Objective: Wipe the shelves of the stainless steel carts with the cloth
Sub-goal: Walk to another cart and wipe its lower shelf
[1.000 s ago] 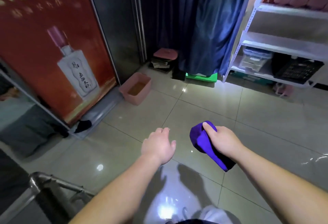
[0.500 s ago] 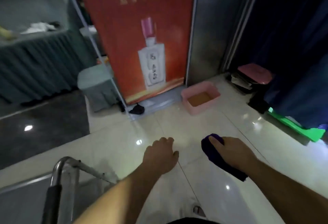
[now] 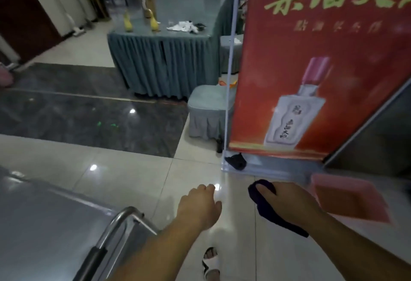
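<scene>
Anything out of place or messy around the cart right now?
Nothing on the cart itself. A dark rag-like scrap lies on the floor at the red banner's base, and crumpled white items litter the skirted table.

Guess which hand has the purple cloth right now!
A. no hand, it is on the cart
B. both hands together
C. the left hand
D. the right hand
D: the right hand grips the cloth above the floor, while the left hand is loose and holds nothing, and the cart shelf at lower left has no cloth on it.
</scene>
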The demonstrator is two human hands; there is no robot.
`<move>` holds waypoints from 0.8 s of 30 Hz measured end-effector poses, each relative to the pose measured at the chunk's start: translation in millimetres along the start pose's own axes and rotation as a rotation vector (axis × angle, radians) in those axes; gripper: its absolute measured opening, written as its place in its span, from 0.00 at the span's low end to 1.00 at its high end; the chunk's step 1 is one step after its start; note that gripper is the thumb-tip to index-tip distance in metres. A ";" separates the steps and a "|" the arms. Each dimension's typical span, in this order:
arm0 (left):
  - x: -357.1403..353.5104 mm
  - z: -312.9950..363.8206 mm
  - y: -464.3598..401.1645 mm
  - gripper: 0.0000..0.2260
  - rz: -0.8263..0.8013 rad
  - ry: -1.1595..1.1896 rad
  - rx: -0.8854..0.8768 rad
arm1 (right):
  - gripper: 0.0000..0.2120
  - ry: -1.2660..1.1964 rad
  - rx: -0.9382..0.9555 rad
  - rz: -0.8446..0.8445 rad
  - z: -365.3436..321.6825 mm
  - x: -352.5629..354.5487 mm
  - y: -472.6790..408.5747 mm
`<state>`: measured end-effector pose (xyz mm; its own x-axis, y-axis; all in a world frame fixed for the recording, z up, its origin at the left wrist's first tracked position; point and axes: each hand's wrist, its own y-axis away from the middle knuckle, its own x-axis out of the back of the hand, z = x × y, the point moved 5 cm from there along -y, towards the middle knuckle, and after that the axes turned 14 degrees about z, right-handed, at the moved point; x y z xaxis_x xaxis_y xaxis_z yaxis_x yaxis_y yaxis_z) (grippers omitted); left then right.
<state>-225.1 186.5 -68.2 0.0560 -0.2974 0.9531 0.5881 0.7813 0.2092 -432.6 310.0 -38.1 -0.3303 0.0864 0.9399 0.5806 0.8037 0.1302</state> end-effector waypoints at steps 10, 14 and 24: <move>49.9 -43.8 -163.8 0.24 -0.004 0.007 0.071 | 0.27 0.083 0.119 -0.077 -58.3 3.5 -183.7; 60.6 -67.8 -219.4 0.25 0.015 0.031 0.168 | 0.27 0.090 0.211 -0.088 -85.5 -4.7 -265.9; 91.0 -127.8 -328.1 0.25 0.109 0.125 0.585 | 0.27 0.131 0.604 -0.281 -210.3 -17.6 -461.8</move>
<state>-309.8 -167.0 -78.0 0.2060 -0.2336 0.9503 0.0349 0.9722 0.2314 -538.4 -186.5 -48.4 -0.2928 -0.2151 0.9317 -0.0442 0.9764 0.2115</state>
